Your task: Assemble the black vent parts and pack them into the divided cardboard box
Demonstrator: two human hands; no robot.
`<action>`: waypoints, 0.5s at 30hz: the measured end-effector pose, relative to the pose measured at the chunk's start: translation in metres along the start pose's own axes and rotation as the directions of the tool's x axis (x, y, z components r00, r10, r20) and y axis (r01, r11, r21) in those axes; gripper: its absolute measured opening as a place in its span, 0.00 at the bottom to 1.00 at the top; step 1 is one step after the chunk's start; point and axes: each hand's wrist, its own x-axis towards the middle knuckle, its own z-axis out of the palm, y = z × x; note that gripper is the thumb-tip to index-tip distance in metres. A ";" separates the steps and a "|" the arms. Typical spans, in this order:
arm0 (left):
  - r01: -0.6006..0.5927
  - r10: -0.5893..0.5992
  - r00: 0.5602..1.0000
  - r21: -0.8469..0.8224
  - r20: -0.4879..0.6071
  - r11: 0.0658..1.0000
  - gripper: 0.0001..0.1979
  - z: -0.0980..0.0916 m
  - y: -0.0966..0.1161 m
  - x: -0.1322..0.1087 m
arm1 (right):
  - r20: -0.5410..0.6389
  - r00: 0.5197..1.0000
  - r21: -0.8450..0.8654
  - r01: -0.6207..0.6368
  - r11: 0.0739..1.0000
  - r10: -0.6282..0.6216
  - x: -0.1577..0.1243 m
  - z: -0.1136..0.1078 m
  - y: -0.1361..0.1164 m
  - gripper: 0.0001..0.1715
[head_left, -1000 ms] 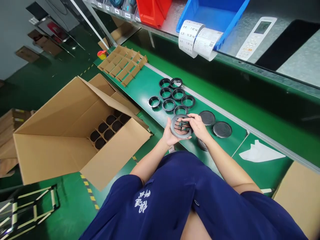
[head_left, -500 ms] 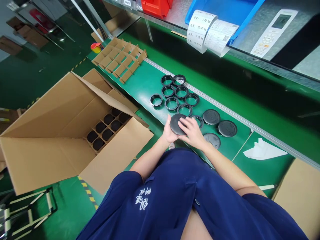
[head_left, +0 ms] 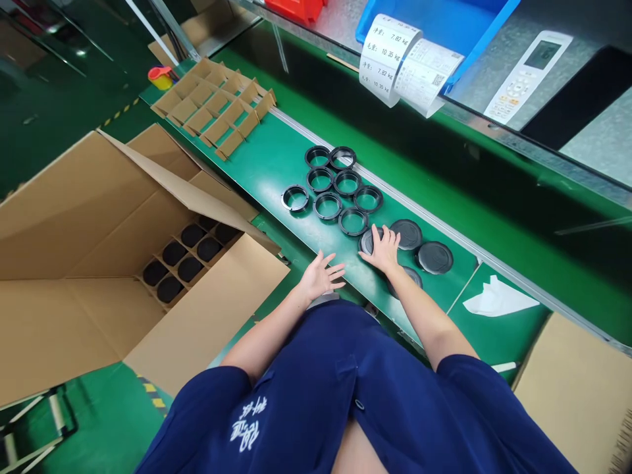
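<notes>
My right hand [head_left: 385, 251] is on a black round cap [head_left: 366, 242] lying on the green table, with thumb and fingers curved over its edge. The cap sits where a black ring stood, though the hand hides part of it. My left hand [head_left: 320, 278] is held above the table's near edge, palm partly up, fingers spread and nothing in it. Beside my right hand lie other black caps, one behind [head_left: 407, 234], one to the right [head_left: 434, 257] and one partly under my forearm [head_left: 405, 283]. Several open black rings [head_left: 327, 207] stand in a cluster to the left.
An open carton [head_left: 207, 316] at the left holds black round pieces in a cardboard grid. A loose cardboard divider [head_left: 212, 108] lies at the table's far left. White paper [head_left: 498, 297] rests to the right. A shelf overhead bears a label roll [head_left: 390, 59], blue bin and remote control.
The dark disc that both hands held has gone down to the table under my right hand, where a ring was. My left hand has let go and spread its fingers. The view has shifted slightly.
</notes>
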 end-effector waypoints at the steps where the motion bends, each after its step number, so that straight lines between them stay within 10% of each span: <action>1: -0.005 0.005 1.000 -0.008 -0.004 1.000 0.38 -0.008 0.001 -0.003 | 0.017 0.999 -0.041 0.030 0.999 -0.030 0.002 0.006 0.003 0.61; 11: 0.049 -0.080 0.926 -0.094 -0.368 0.994 0.19 -0.088 -0.023 -0.018 | -0.070 0.995 -0.074 0.067 0.995 -0.072 -0.022 0.020 -0.026 0.48; 15: 0.023 0.128 0.937 0.424 -0.324 0.905 0.18 -0.081 -0.015 0.004 | 0.091 0.993 -0.103 0.086 0.991 -0.077 -0.014 0.026 -0.026 0.43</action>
